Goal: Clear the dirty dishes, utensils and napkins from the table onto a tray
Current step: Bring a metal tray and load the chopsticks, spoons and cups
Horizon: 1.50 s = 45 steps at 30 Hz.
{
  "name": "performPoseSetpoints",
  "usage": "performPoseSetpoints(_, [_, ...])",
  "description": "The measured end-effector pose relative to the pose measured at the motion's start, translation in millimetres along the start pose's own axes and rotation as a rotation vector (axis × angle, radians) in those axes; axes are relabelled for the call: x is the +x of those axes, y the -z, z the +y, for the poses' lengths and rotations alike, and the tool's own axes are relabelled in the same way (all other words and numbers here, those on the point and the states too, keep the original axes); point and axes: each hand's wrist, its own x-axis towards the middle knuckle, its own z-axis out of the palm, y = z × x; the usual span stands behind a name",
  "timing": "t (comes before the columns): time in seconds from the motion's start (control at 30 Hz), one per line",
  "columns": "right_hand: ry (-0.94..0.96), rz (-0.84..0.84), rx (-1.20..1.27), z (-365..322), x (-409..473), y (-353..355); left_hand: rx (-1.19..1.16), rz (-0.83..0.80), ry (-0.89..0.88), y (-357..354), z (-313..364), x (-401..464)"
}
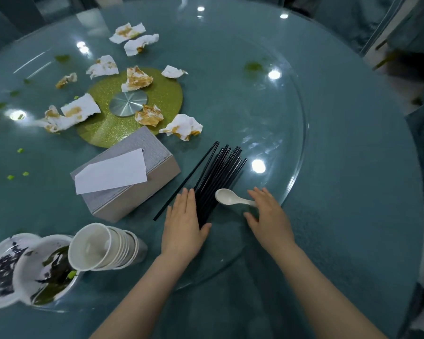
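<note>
1. The left hand (182,216) lies flat, fingers straight, against the left side of the black chopsticks (218,177); the right hand (267,214) rests with relaxed fingers on the white spoon (230,200) handle.
2. The chopsticks fan across the glass worktop (316,143): press both hands inward to square the bundle before lifting.
3. One stray chopstick (186,182) lies apart; sweep it in.
4. Take the spoon last.

Black chopsticks (220,174) and a white spoon (233,199) lie on the teal counter (340,155), with white napkins (142,80) stained orange-brown, a glittery green disc (167,96), a grey tissue box (130,184), white cups (103,248) and black-brushed white bowls (22,270).
</note>
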Motion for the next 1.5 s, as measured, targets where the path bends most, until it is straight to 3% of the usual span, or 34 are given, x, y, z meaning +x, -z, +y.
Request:
performPoseSetpoints(0.17, [-0.090,0.173,0.060,6.0,-42.3,9.1,-0.133,-0.009,-0.055,6.8,1.6,-27.6])
performPoseSetpoints(0.4, [-0.245,0.243,0.154,15.6,-140.1,18.1,-0.269,-0.037,-0.091,-0.4,3.7,-95.1])
performPoseSetpoints(0.77, [-0.555,0.392,0.212,44.2,-329.2,34.5,-0.539,-0.040,-0.361,-36.5,25.6,-202.2])
performPoseSetpoints(0.93, [-0.713,0.428,0.331,73.8,-401.4,26.3,-0.736,-0.196,-0.367,-47.5,49.9,-245.0])
performPoseSetpoints(1.07, [-0.757,0.370,0.453,99.4,-441.0,13.2,-0.848,-0.284,-0.342,-56.9,71.6,-279.0])
performPoseSetpoints(1.33, [-0.731,0.071,0.546,126.8,-496.8,-29.5,-1.019,-0.333,-0.144,-84.6,89.2,-367.6])
performPoseSetpoints(1.5, [-0.848,-0.040,0.586,147.4,-519.8,-62.7,-1.058,-0.384,-0.001,-102.3,76.5,-421.8])
